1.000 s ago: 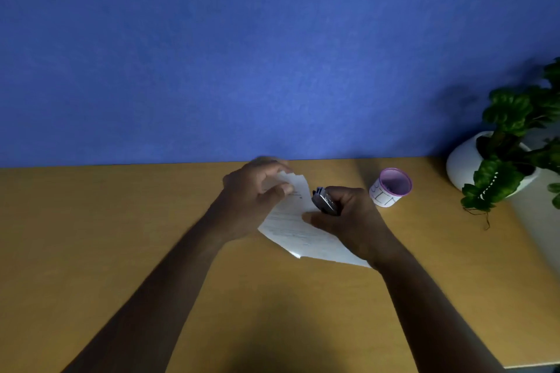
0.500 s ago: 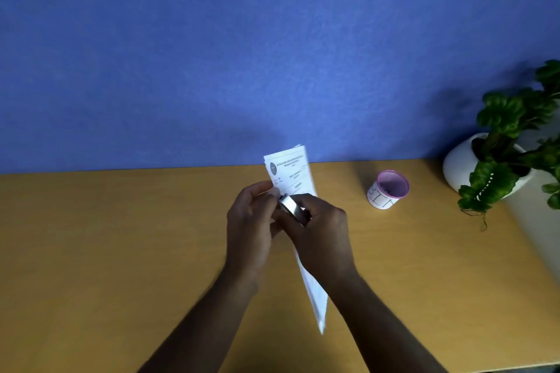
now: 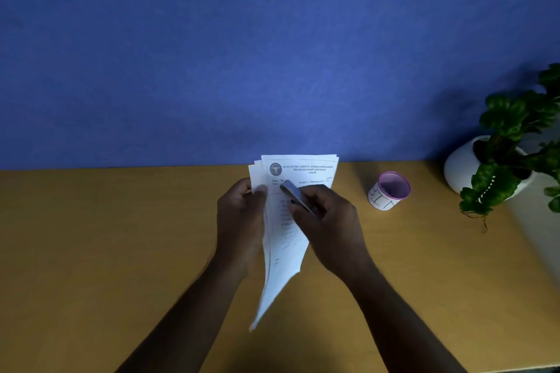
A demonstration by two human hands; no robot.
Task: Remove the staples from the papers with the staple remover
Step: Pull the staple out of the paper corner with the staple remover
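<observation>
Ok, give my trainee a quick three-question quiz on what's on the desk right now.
1. True or false: the papers lie flat on the desk.
2. Which of the hands holds the staple remover? A) left hand B) right hand
3. Fill in: the cup stands between the papers and the ____.

Key
1. False: both hands hold them up, off the desk.
2. B
3. plant

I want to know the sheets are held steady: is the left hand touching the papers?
Touching. The head view shows the left hand gripping the papers along their left edge, thumb pressed on the front sheet.
</observation>
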